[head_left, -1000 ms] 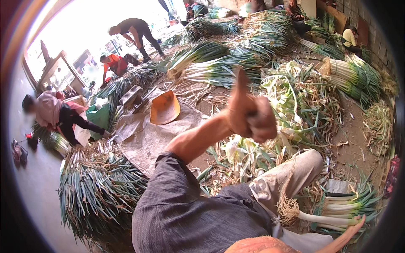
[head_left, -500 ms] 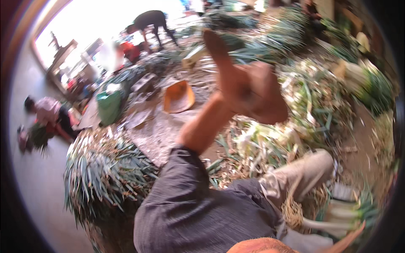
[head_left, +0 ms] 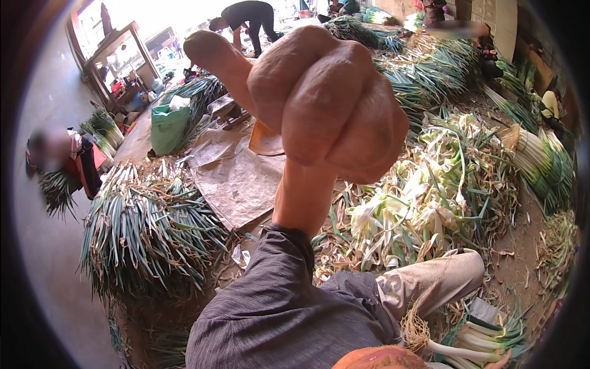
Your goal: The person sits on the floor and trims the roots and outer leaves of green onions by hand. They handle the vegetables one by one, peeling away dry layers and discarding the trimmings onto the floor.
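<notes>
My left hand [head_left: 326, 104] is raised close to the camera, its fingers curled into a fist and its thumb stretched out to the left; nothing shows in it. My dark sleeve rises from below to that forearm. At the lower right, my right hand [head_left: 503, 358], only partly visible at the picture's edge, grips a long white leek [head_left: 461, 352] with a fibrous root tuft. The leek lies across a bundle of other leeks [head_left: 482, 337], beside my pale-trousered leg [head_left: 439, 277].
A leek heap [head_left: 150, 234] stands left, peelings [head_left: 418, 203] right. A sheet [head_left: 224, 184], orange scoop [head_left: 264, 144] and green sack [head_left: 169, 129] lie beyond. A bending worker [head_left: 249, 21] is at the back, another person [head_left: 86, 166] at the left, others among bundles [head_left: 541, 172].
My left fist has risen and come much nearer the camera, and its thumb has tipped from upright toward the left. My right hand stays low at the leek. The view has shifted.
</notes>
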Demonstrator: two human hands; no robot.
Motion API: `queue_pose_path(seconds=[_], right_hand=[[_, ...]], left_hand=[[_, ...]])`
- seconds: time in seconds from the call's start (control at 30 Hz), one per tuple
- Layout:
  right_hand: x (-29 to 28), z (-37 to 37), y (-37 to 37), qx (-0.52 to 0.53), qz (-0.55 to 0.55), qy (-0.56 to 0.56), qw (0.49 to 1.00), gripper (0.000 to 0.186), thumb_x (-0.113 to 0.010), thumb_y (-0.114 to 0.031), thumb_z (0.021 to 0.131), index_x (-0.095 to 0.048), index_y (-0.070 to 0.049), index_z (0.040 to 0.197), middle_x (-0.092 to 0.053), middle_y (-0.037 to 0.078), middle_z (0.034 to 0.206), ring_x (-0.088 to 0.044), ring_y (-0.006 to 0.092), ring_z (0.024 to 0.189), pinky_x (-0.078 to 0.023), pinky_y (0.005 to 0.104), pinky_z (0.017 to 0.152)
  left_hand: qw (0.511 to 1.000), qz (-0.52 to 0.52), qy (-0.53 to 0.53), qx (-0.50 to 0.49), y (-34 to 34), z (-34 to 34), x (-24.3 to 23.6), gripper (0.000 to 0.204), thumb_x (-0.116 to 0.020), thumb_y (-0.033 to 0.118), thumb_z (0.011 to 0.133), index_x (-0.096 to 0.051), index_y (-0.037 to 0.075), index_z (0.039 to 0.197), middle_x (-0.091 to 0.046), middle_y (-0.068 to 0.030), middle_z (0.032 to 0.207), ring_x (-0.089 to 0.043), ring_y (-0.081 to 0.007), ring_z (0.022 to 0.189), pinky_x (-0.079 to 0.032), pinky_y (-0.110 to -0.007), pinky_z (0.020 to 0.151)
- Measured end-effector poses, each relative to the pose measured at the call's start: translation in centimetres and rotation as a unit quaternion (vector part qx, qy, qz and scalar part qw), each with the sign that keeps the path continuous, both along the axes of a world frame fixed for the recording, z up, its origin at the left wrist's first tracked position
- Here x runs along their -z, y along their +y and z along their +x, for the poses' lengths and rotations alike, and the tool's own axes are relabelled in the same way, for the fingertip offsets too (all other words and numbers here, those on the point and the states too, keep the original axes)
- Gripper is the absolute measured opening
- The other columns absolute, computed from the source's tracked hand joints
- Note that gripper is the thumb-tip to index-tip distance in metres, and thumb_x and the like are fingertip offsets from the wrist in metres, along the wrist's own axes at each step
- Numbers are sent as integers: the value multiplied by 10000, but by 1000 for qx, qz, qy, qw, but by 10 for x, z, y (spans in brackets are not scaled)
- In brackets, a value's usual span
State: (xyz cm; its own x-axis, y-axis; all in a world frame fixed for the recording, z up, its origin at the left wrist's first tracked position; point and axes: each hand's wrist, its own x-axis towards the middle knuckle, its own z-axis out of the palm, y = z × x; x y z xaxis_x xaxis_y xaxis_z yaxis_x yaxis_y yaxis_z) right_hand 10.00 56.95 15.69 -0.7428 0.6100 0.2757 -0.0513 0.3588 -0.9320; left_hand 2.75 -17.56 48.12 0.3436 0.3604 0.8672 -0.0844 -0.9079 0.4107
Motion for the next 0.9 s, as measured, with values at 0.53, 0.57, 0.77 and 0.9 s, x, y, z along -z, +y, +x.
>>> queue_pose_path(seconds=[0.53, 0.57, 0.77, 0.9], right_hand=[[19, -8, 47, 69, -349, -18, 934, 405, -477, -229, 899, -410, -141, 1289, -440, 18, 922, -415, 124, 752, -376, 229, 666], [15, -1, 31, 73, -338, -20, 938, 411, -472, -243, 900, -407, -147, 1294, -448, 29, 946, -418, 129, 770, -384, 240, 678], [-4, 28, -27, 70, -14, 18, 997, 336, -478, -324, 892, -459, -142, 1174, -447, 24, 903, -418, 123, 745, -376, 255, 636], [-8, 24, -27, 65, -59, 3, 996, 283, -518, -340, 869, -491, -122, 1048, -427, 1, 823, -398, 110, 684, -350, 243, 595]], left_hand=[[964, -19, -128, -233, -16, -6, 34, 653, -217, 481, 952, -358, 134, 417, -373, -23, 419, -279, -101, 377, -176, -223, 332], [970, -31, -110, -215, -10, -9, 34, 651, -217, 478, 953, -360, 132, 421, -370, -25, 419, -279, -102, 380, -177, -222, 332], [988, 54, -85, -120, 9, -18, 28, 610, -272, 406, 962, -385, 138, 426, -399, -14, 438, -301, -88, 382, -194, -204, 334], [982, 14, -98, -161, -9, -12, 25, 604, -271, 441, 955, -415, 145, 448, -420, -4, 452, -341, -78, 376, -217, -204, 330]])
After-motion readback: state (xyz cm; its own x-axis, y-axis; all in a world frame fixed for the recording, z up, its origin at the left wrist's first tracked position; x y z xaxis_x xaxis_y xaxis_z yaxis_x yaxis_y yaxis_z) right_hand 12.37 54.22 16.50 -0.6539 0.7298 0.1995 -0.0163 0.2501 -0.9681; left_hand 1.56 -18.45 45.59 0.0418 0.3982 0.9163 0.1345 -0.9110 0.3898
